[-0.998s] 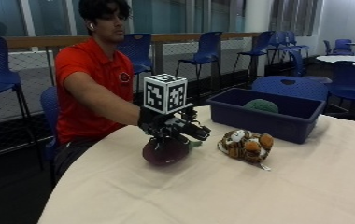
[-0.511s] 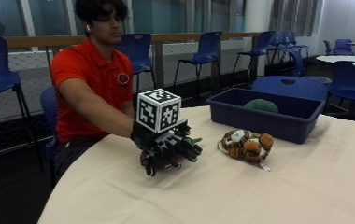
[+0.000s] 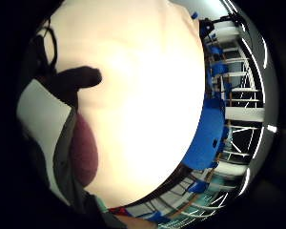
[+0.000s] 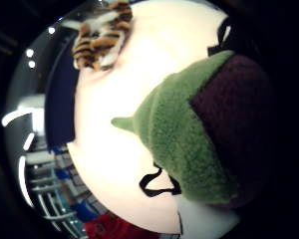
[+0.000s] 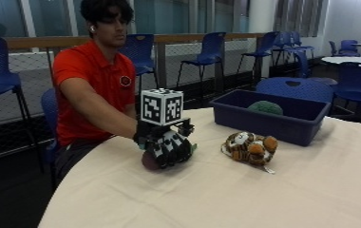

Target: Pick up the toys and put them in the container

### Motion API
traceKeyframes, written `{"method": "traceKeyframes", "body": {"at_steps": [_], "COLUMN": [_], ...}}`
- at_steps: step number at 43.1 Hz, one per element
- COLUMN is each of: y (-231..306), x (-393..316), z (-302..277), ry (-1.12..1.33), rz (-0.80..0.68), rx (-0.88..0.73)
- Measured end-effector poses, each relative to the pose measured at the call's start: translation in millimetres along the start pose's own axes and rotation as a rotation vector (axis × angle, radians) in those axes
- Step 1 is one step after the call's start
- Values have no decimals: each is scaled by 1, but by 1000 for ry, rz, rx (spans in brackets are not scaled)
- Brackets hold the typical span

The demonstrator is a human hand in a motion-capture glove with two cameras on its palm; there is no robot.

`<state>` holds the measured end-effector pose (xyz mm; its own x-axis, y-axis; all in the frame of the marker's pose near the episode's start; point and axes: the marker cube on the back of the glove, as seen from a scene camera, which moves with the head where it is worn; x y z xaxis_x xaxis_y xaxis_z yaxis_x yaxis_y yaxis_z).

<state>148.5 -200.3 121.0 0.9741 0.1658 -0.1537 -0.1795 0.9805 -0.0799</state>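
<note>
You are sitting at the round worktop (image 5: 243, 199) and reaching your right hand (image 5: 168, 147) down onto a maroon plush toy with a green top (image 5: 150, 160), which is lying on the cloth in front of you. The fingers are curling over the toy and closing around it; the thumb side palm view is showing the green and maroon fabric (image 4: 209, 124) filling the space right against the palm, so the hand is gripping it. A tiger plush toy (image 5: 251, 147) is lying on the worktop just beside your hand, between it and the dark blue container (image 5: 270, 124). A green plush toy (image 5: 264, 108) is resting inside that container.
</note>
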Motion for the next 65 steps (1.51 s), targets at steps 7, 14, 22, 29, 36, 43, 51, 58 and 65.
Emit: {"method": "traceKeyframes", "body": {"at_steps": [7, 14, 22, 29, 36, 43, 51, 58, 65], "y": [-5, -20, -43, -66, -84, -93, -102, -108, -117], "x": [-13, -47, -120, -222, -310, -362, -385, -359, -315], "z": [-34, -96, -174, -223, -231, -235, -225, -209, -204], "ry": [31, 24, 24, -18, -20, -49, -34, -2, -106], "rz": [-32, -47, -113, -228, -297, -367, -368, -371, -300], "rx": [48, 105, 200, 246, 246, 237, 174, 63, 171]}}
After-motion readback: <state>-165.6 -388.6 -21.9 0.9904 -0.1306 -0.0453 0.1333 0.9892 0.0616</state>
